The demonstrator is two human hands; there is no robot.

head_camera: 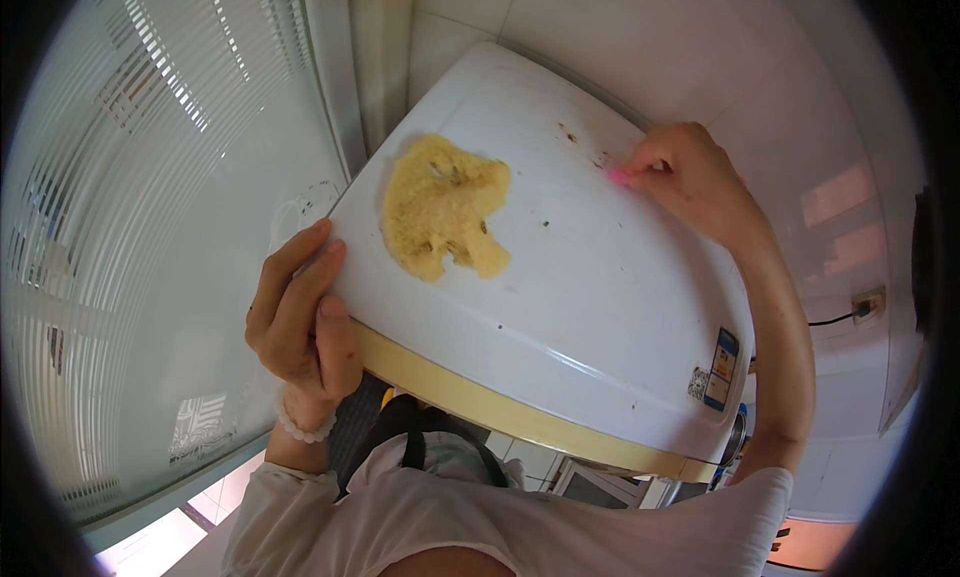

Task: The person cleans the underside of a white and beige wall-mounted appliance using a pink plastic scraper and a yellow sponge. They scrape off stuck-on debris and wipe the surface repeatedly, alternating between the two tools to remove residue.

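Note:
A white refrigerator top (600,299) with a yellow front edge (465,397) fills the middle of my view. My right hand (686,183) pinches a small pink object (619,176) against its far right part; the fingers hide most of that object. Brown stains (568,134) mark the surface just left of those fingertips. On the left half lies a flat, ragged yellow sponge-like piece (442,209) with dark specks and torn edges. My left hand (304,314), a beaded bracelet at its wrist, rests its fingertips against the near left corner.
A ribbed glass panel (187,239) stands close along the left. Tiled walls (637,44) rise behind and to the right, where a black cord runs into a socket (868,307). A printed label (721,371) is stuck near the top's right corner.

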